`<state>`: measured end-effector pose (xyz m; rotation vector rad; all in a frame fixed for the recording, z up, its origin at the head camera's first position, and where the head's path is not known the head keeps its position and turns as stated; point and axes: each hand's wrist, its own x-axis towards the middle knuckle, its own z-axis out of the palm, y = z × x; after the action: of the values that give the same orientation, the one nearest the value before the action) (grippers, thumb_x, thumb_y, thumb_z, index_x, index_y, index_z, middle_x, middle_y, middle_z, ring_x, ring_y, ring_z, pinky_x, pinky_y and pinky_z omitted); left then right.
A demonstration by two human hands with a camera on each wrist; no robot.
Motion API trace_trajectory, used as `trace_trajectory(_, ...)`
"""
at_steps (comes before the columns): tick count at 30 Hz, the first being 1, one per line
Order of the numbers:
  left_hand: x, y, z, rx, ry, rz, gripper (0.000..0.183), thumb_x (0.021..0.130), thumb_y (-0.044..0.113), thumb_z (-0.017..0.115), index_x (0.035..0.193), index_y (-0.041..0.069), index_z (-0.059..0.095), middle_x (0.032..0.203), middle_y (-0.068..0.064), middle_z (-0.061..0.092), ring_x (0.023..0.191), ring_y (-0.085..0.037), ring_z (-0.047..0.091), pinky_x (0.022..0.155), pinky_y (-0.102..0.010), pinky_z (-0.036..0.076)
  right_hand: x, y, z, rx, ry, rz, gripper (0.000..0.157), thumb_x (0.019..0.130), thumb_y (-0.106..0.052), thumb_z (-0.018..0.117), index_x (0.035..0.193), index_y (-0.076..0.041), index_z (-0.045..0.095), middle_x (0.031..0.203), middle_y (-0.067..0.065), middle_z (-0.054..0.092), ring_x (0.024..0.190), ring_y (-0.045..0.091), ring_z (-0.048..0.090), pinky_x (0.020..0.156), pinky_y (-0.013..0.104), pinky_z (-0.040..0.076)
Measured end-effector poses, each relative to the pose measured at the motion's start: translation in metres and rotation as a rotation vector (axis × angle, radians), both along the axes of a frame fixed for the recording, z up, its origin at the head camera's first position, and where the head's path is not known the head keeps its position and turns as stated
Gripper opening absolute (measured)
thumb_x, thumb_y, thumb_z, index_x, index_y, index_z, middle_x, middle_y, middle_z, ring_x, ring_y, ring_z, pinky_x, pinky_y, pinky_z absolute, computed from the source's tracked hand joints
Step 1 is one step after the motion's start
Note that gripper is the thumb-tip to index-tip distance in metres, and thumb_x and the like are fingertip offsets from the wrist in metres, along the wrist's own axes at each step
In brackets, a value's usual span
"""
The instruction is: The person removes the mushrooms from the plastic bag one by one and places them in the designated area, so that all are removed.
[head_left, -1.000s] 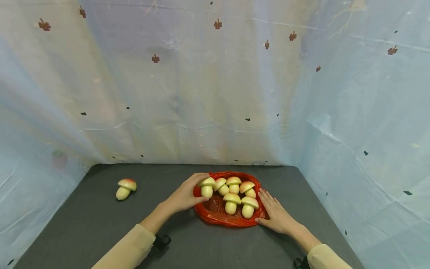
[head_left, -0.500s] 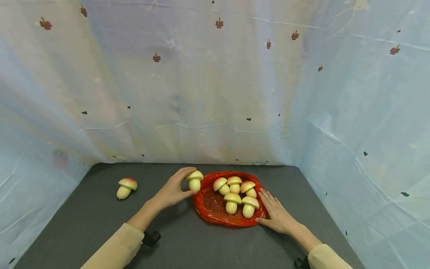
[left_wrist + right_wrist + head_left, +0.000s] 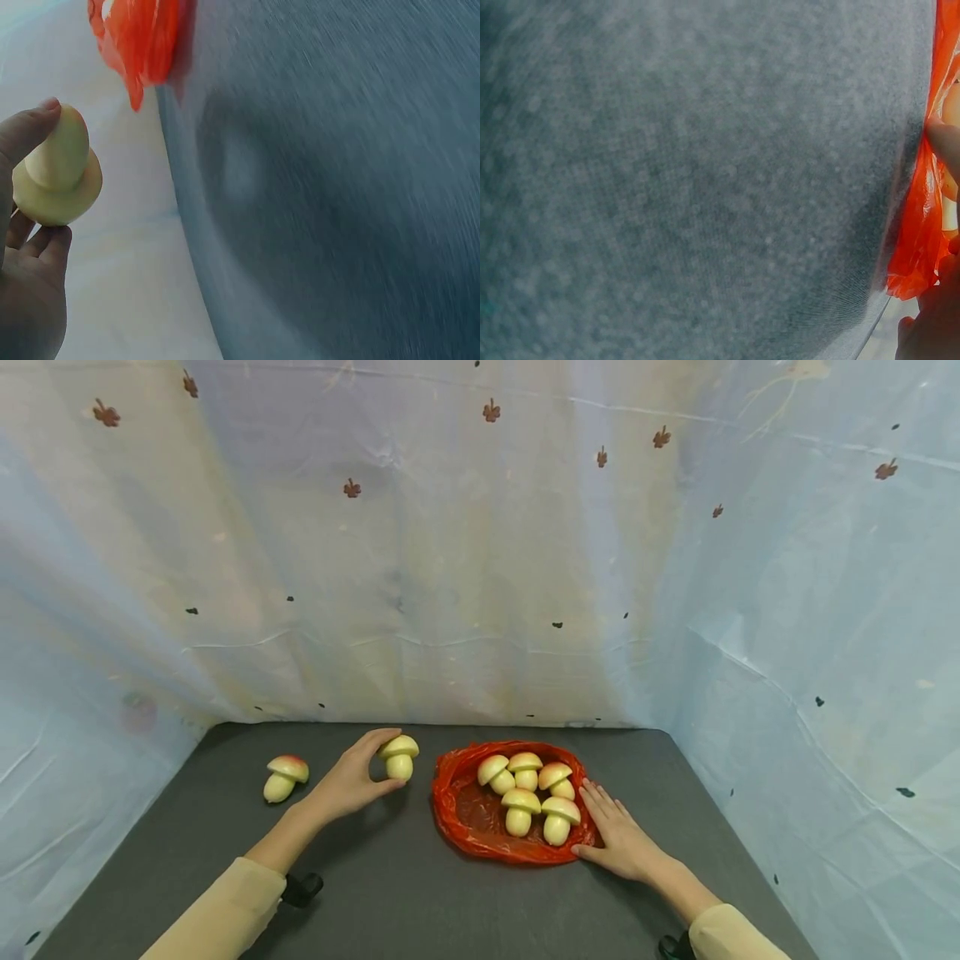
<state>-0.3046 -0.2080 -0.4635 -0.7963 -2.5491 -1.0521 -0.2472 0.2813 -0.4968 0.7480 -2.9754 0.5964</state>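
My left hand (image 3: 352, 785) pinches a pale yellow-green toy mushroom (image 3: 399, 758) between thumb and fingertips, left of a red plastic bag (image 3: 459, 827). In the left wrist view the same mushroom (image 3: 61, 161) sits between the thumb above and fingers below, with its shadow on the table. The bag lies spread open, its rim rolled into a ring, and several mushrooms (image 3: 518, 810) with pale or reddish caps lie inside. My right hand (image 3: 618, 837) rests against the bag's right rim with fingers straight. The right wrist view shows the thumb (image 3: 943, 139) against the red plastic.
Another mushroom (image 3: 285, 777) with a red-tinged cap lies on the dark grey table (image 3: 450, 910) at the far left, beyond my left forearm. Pale patterned curtains (image 3: 450, 568) stand behind the table and along both sides.
My left hand has lifted the mushroom out from the left part of the bag and carried it leftward over the table. The right hand stays at the bag's rim.
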Motion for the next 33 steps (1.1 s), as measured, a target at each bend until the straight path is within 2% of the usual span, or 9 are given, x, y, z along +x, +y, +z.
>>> trace_trajectory(9, 0.001, -0.037, 0.000, -0.044, 0.065, 0.054, 0.082, 0.079, 0.013, 0.093, 0.149, 0.003, 0.050, 0.150, -0.020, 0.046, 0.132, -0.043, 0.051, 0.100, -0.063, 0.049, -0.001, -0.001, 0.001, -0.001, -0.016, 0.000, 0.097, 0.095, -0.043, 0.075, 0.163, 0.003, 0.024, 0.170, 0.023, 0.018, 0.155, 0.047, 0.018, 0.120, 0.071, 0.019)
trace_trajectory(14, 0.003, -0.059, 0.000, -0.089, 0.039, 0.083, 0.083, 0.079, 0.011, 0.093, 0.150, 0.003, 0.051, 0.147, -0.020, 0.047, 0.129, -0.044, 0.052, 0.098, -0.063, 0.050, 0.000, -0.001, 0.001, -0.001, -0.015, 0.001, 0.097, 0.095, -0.043, 0.076, 0.163, 0.004, 0.024, 0.170, 0.023, 0.018, 0.155, 0.047, 0.018, 0.120, 0.071, 0.019)
trace_trajectory(22, 0.004, -0.088, -0.004, -0.184, 0.009, 0.128, 0.084, 0.079, 0.009, 0.093, 0.150, 0.001, 0.050, 0.150, -0.021, 0.049, 0.134, -0.046, 0.050, 0.102, -0.066, 0.046, -0.001, 0.001, 0.000, -0.003, -0.019, -0.002, 0.099, 0.094, -0.044, 0.076, 0.164, 0.002, 0.023, 0.171, 0.022, 0.017, 0.156, 0.047, 0.017, 0.120, 0.071, 0.018)
trace_trajectory(30, 0.007, -0.105, -0.009, -0.237, -0.021, 0.126, 0.080, 0.079, 0.010, 0.092, 0.148, -0.002, 0.053, 0.149, -0.025, 0.051, 0.131, -0.049, 0.052, 0.100, -0.066, 0.047, 0.001, 0.000, -0.001, -0.026, 0.015, 0.012, 0.097, 0.093, -0.040, 0.078, 0.162, 0.005, 0.026, 0.169, 0.026, 0.021, 0.153, 0.051, 0.021, 0.116, 0.074, 0.022)
trace_trajectory(33, 0.010, -0.107, -0.011, -0.261, -0.042, 0.121, 0.079, 0.079, 0.012, 0.092, 0.147, -0.001, 0.054, 0.148, -0.024, 0.053, 0.130, -0.048, 0.053, 0.100, -0.066, 0.048, 0.001, 0.000, 0.000, -0.012, -0.008, -0.001, 0.097, 0.095, -0.042, 0.076, 0.163, 0.004, 0.024, 0.170, 0.023, 0.019, 0.155, 0.048, 0.018, 0.119, 0.072, 0.020)
